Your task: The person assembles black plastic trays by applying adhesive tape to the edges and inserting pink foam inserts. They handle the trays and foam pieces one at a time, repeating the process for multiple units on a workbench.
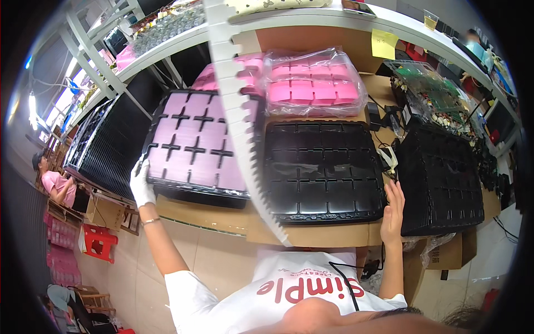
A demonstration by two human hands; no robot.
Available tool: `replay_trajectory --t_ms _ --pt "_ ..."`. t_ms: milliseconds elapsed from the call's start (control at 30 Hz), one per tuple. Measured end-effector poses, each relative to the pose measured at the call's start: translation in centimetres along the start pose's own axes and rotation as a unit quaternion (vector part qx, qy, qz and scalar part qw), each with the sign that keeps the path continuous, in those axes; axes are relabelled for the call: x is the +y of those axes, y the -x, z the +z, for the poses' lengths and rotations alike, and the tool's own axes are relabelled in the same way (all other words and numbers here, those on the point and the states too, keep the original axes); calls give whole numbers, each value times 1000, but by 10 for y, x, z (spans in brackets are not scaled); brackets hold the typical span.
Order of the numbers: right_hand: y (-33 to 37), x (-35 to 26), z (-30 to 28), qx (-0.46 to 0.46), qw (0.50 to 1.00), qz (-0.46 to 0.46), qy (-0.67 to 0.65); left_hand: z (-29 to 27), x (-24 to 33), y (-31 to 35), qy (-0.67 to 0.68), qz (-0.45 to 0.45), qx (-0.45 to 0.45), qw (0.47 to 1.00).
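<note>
My left hand [143,185], in a white glove, grips the left edge of a black compartment tray lined with pink pieces [186,125]. That tray sits tilted at the left of the bench. In front of me lies a black plastic tray [322,170] with moulded compartments and nothing pink in it. My right hand [392,214] is bare, its fingers stretched out along this tray's right edge. A white strip with a notched edge [231,106] crosses the view and covers the right part of the pink-lined tray; where it is fixed I cannot tell.
Stacked black trays stand left [105,150] and right [442,183]. Behind are a clear bag of pink pieces [314,83], cables, and a crate of circuit boards [428,83]. A white shelf [311,18] runs above. A red stool [100,242] and a seated person [58,186] are at left.
</note>
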State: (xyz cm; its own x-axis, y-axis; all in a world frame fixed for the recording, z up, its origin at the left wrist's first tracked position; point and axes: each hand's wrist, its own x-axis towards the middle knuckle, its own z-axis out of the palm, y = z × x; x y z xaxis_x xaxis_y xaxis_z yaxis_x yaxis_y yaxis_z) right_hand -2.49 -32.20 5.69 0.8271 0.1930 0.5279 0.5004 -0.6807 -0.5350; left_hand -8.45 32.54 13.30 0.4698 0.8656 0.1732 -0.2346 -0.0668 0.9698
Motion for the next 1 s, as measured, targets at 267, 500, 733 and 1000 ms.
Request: replay_trajectory --t_ms 267,500,733,1000 --pt "-6 -17 9 -30 999 17 -1 -32 -13 -51 -651 61 52 755" --pt "-22 -33 19 -12 999 -34 -34 106 3 117 -473 346 -459 668" --pt "-25 -51 25 -37 992 -74 -91 118 -9 134 -557 370 -414 618" --pt "-33 -67 28 -36 983 -80 -164 130 -17 159 -497 490 -277 660"
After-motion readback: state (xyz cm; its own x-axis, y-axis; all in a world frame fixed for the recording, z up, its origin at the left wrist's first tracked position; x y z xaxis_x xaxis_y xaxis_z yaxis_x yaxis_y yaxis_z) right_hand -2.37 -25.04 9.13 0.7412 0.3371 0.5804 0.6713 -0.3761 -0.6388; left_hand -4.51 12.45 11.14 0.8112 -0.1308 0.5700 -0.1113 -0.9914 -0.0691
